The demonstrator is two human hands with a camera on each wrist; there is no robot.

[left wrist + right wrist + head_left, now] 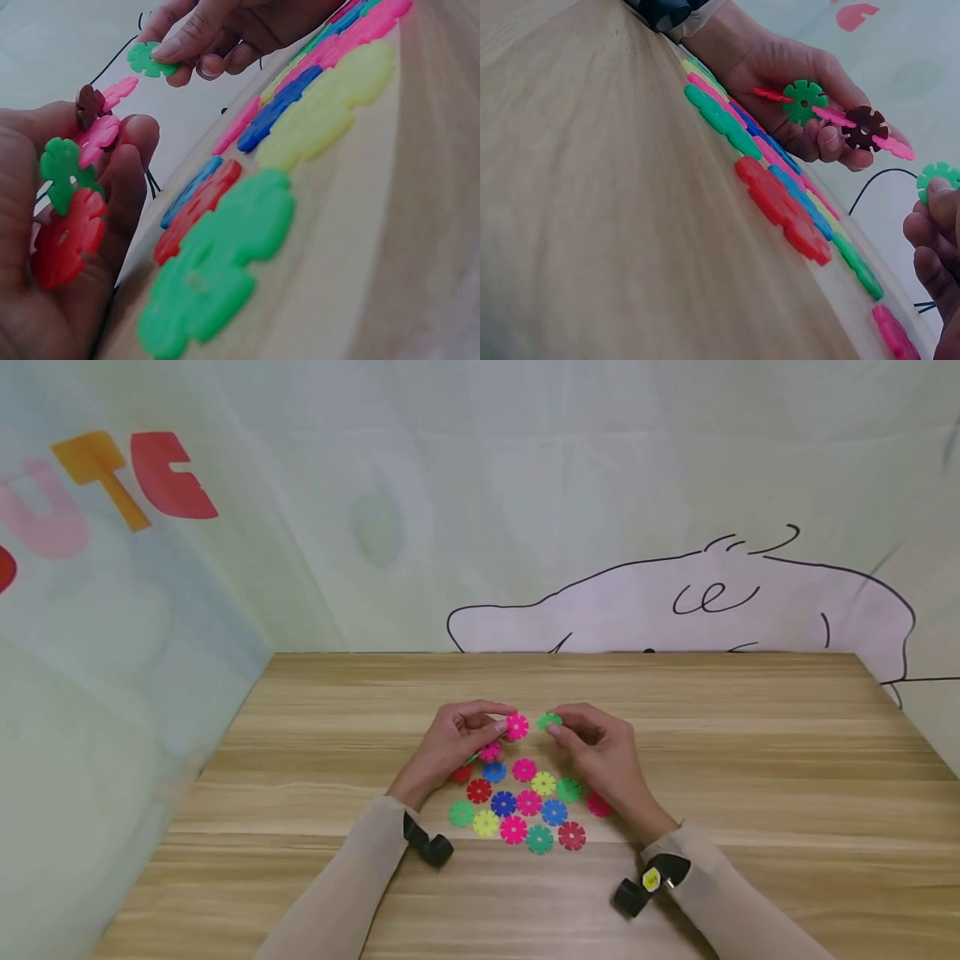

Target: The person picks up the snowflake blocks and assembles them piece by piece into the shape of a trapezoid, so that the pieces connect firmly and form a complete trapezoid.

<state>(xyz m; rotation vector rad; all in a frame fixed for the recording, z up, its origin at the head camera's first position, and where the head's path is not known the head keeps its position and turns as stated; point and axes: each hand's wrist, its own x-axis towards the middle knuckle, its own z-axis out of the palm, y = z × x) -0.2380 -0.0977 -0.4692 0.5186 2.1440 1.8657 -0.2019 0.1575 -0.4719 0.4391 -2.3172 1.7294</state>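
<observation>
In the head view, the left hand [453, 743] pinches a chain of slotted flower discs [871, 120], its pink end disc [517, 727] facing three o'clock. There, just apart, the right hand [606, 752] pinches a green disc [550, 720]. Loose discs [528, 811] lie toward six o'clock on the table [247, 793]. Joining would likely go best slot to slot, discs crossed squarely, the chain braced near its end.

A wood-grained desk [337, 689] meets a pale, faintly creased backdrop [525, 460] bearing a black-outlined cartoon figure [600, 602]. Pink, orange and red letters [153, 477] slant across the left wall [142, 652].
</observation>
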